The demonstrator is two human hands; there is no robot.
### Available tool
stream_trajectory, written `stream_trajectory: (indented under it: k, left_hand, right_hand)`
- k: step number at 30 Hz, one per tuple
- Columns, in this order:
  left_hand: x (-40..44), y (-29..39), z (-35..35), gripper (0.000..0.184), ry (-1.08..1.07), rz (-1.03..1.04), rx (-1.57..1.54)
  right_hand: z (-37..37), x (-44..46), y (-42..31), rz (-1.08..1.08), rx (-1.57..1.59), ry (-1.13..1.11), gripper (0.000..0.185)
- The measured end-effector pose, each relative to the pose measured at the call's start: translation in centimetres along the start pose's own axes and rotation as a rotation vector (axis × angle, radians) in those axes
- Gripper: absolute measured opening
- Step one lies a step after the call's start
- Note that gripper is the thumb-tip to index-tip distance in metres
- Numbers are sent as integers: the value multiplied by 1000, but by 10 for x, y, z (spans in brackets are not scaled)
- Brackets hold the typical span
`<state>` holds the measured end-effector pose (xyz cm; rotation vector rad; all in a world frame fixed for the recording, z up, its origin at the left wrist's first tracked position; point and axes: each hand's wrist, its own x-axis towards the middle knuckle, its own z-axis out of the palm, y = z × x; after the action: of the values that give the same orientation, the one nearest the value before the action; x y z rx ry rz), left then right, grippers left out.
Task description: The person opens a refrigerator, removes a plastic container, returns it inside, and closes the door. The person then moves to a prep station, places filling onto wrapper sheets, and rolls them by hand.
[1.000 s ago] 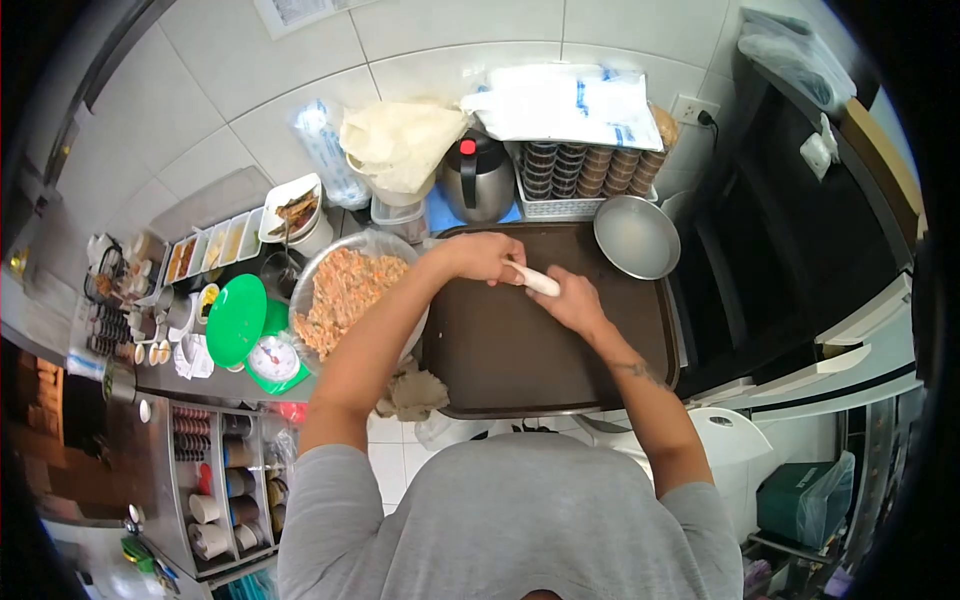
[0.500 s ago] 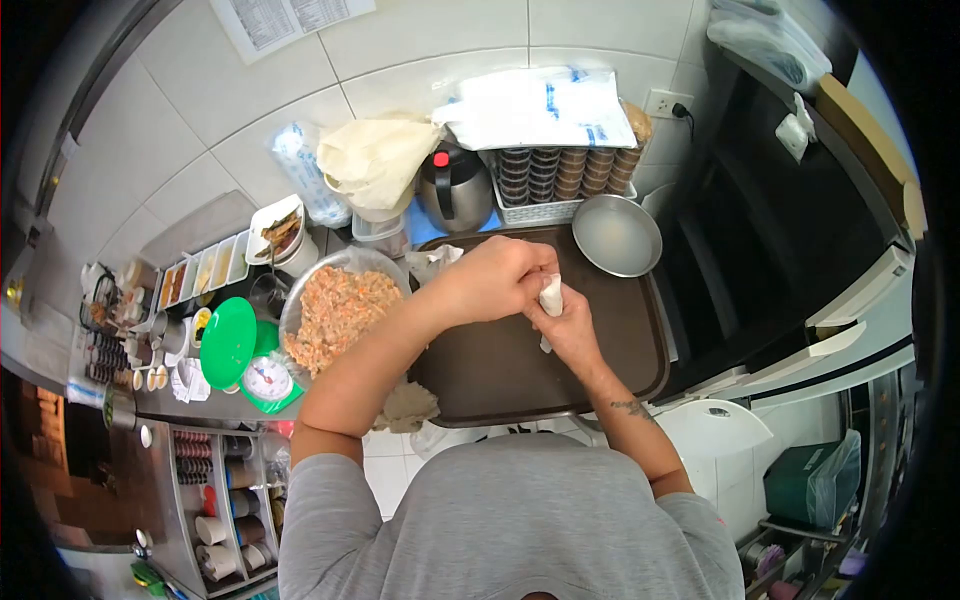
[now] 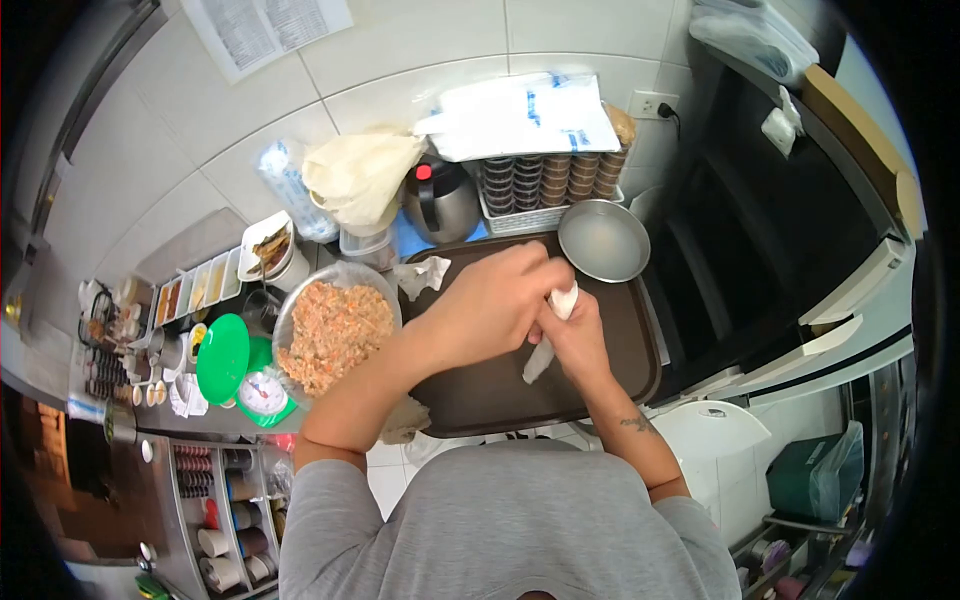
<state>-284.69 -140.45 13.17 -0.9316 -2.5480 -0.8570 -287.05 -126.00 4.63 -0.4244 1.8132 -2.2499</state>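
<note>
Strip of limp white material (image 3: 539,362), mid-frame over the brown tray (image 3: 480,400), is wrapped in the left hand (image 3: 583,340), right hand (image 3: 512,290) curled up top, grip hidden; looks light, soft, kinda tearable, so I'd pinch the bunched part gently.

Large pale tiles with thin dark joints cover the wall (image 3: 420,50) around the power outlet (image 3: 652,105), which has a black plug in it, and a printed sheet (image 3: 268,28) hangs on the same wall well to the outlet's left. A tall black unit (image 3: 735,210) stands to the outlet's right, while a cabinet (image 3: 184,530) with open compartments sits far below and left of it. Pale floor tiles (image 3: 388,490) show below the outlet, under bright, whitish light.
</note>
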Motion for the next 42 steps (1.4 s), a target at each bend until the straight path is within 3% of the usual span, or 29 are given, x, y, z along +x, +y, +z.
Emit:
stream_trajectory:
  k: [4,8,10,12,15,18,19,22,23,25,31,34,36,42]
  left_hand:
    - [1,-8,30,23,10,98,98]
    - [38,-40,45,24,-94,-70,-305]
    - [67,-88,78,23,-41,-92,-161]
    - [85,-146,128,23,-173,-34,39]
    - [91,-143,155,23,-410,-11,367]
    - [96,-143,162,18,-513,-39,394]
    - [96,-144,162,18,-491,-67,454]
    - [90,-171,159,20,-124,-159,86]
    - [87,-157,134,25,11,-175,-209]
    - [71,-118,94,30,224,-118,-429]
    - [13,-51,73,25,263,36,101]
    - [0,-38,70,27,213,3,214]
    - [-4,-28,63,24,237,-58,148]
    - [-25,-13,47,39,322,-241,-163]
  right_hand:
    - [-14,-1,12,0,15,21,14]
    - [-22,1,18,57,30,107,10]
    - [-25,5,16,82,16,162,14]
    - [-28,9,17,69,12,181,16]
    - [-35,18,19,21,22,179,19]
    - [-38,23,16,38,57,194,22]
    - [-41,27,19,34,63,180,23]
    - [-41,34,30,39,66,194,25]
    - [-41,37,31,40,65,209,25]
    - [-41,40,29,44,38,167,23]
    - [-34,43,33,65,15,9,14]
    - [-21,35,23,88,-1,-48,12]
    - [-16,31,20,87,22,-98,11]
    - [-18,23,11,97,194,-261,15]
